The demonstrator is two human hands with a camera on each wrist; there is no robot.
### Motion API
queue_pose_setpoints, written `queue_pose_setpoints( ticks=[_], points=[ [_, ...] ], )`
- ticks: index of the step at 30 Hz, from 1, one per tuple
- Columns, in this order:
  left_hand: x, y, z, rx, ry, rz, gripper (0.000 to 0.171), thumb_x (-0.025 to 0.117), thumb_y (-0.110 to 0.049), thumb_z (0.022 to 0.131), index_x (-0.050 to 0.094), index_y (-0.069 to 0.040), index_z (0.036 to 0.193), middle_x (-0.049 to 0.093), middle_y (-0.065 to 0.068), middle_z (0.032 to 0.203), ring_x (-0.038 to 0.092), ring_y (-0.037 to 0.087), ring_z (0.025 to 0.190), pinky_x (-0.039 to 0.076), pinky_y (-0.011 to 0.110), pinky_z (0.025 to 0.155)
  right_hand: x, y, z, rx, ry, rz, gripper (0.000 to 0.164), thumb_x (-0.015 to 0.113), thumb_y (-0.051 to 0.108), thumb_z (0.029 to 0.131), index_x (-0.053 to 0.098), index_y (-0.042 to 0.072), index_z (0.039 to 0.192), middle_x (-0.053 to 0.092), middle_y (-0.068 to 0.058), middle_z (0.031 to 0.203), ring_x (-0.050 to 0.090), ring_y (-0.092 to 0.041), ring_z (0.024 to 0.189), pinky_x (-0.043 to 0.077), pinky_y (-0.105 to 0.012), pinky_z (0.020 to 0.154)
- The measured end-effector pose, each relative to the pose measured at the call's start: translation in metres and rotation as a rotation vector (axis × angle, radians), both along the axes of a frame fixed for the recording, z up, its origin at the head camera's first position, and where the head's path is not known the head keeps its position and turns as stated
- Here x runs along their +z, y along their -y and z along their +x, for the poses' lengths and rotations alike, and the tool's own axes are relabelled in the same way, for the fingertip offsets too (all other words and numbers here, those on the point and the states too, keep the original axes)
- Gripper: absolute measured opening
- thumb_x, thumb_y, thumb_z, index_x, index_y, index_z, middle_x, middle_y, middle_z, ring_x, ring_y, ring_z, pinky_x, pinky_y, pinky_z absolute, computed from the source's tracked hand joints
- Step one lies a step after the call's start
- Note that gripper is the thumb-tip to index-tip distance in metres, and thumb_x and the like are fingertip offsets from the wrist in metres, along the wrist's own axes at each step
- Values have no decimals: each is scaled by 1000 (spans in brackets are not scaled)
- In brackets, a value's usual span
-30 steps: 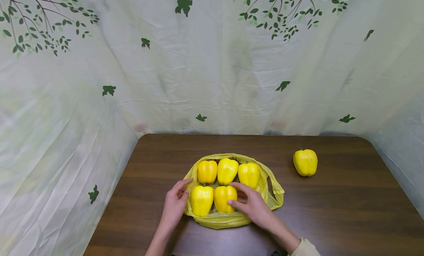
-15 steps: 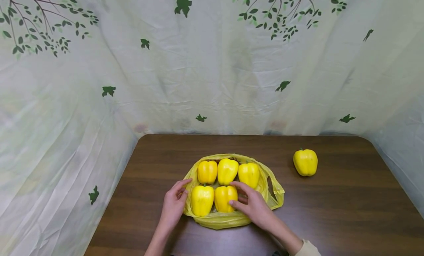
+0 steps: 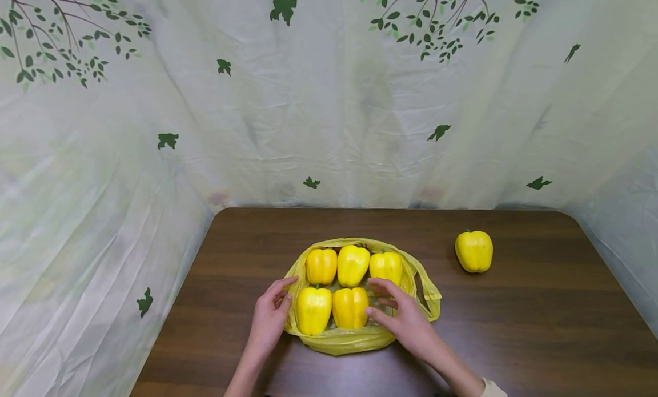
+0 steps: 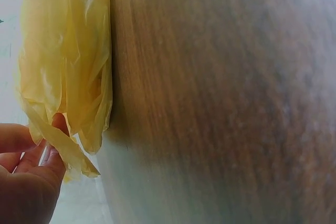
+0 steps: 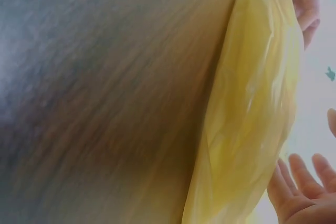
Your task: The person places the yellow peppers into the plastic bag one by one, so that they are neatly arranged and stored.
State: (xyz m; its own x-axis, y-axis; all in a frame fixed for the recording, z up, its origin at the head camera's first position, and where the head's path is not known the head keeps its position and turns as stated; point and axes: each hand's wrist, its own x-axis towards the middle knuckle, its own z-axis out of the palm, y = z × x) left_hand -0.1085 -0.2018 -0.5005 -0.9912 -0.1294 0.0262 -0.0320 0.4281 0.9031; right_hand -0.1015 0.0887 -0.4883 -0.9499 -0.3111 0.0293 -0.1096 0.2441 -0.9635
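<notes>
A yellow plastic bag point(image 3: 349, 344) lies spread on the table with its mouth facing up. Inside it are several yellow bell peppers, three in a back row and two in front, including the front right pepper point(image 3: 350, 308). At the bag's left side, my left hand point(image 3: 268, 317) holds the edge. In the left wrist view a strip of the bag point(image 4: 65, 150) passes between its thumb and fingers. Over the right part of the bag is my right hand point(image 3: 408, 323), fingers spread and holding nothing, just right of the front right pepper. It partly hides the back right pepper point(image 3: 385, 265).
One more yellow bell pepper point(image 3: 474, 252) stands alone on the brown wooden table point(image 3: 540, 305), toward the back right. A pale cloth point(image 3: 354, 111) with printed leaves and branches hangs behind the table and along both sides.
My right hand has let go of the front right pepper and moved a little to the right. The left hand and the bag stay about where they were.
</notes>
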Motion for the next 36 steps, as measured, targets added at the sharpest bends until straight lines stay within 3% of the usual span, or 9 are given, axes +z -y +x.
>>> queue_pose_setpoints(
  ticks=[8, 16, 36],
  points=[
    [0, 0, 0, -8, 6, 17, 38, 55, 8, 92, 68, -10, 123, 63, 4, 123, 58, 25, 102, 49, 37, 91, 2, -12, 3, -81, -31, 26, 49, 78, 15, 85, 59, 14, 131, 59, -8, 132, 56, -32, 118, 47, -49, 95],
    [-1, 1, 0, -21, -38, 38, 40, 54, 12, 91, 68, -7, 122, 65, 7, 118, 57, 24, 91, 48, 24, 80, 0, -25, 5, -126, -37, 14, 51, 78, 20, 85, 58, 10, 132, 58, -7, 133, 56, -29, 119, 47, -49, 96],
    [-2, 1, -1, -34, -34, 42, 38, 56, 9, 93, 66, -5, 126, 63, 10, 122, 59, 22, 93, 48, 22, 82, -3, -55, 6, -263, -104, 101, 46, 76, 13, 86, 60, 11, 130, 62, -11, 125, 60, -30, 111, 52, -40, 88]
  ],
)
